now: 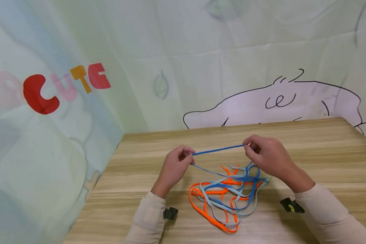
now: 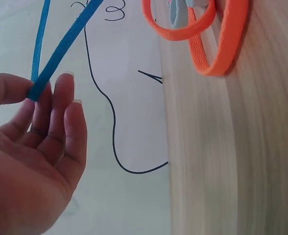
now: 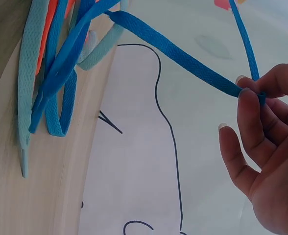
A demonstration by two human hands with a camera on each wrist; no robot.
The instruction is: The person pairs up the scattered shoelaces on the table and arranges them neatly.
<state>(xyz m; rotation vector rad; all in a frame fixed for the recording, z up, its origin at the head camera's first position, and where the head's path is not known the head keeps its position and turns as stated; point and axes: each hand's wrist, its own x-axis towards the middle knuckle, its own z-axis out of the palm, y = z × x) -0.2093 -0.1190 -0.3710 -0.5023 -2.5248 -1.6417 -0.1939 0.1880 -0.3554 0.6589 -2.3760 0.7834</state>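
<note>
A flat blue shoelace stretches nearly straight between the two hands, above the table. My left hand pinches it between thumb and forefinger; in the left wrist view the blue lace folds over at the fingertips. My right hand pinches the other end of the stretch, and in the right wrist view the blue lace runs from those fingertips down to the pile. Below the hands lies a loose tangle of laces: an orange shoelace, a pale blue shoelace and more of the blue one.
The wooden table carries the tangle near its middle. Behind it hangs a pale printed cloth, with another cloth wall along the left side. Small black devices sit at the left wrist and right wrist.
</note>
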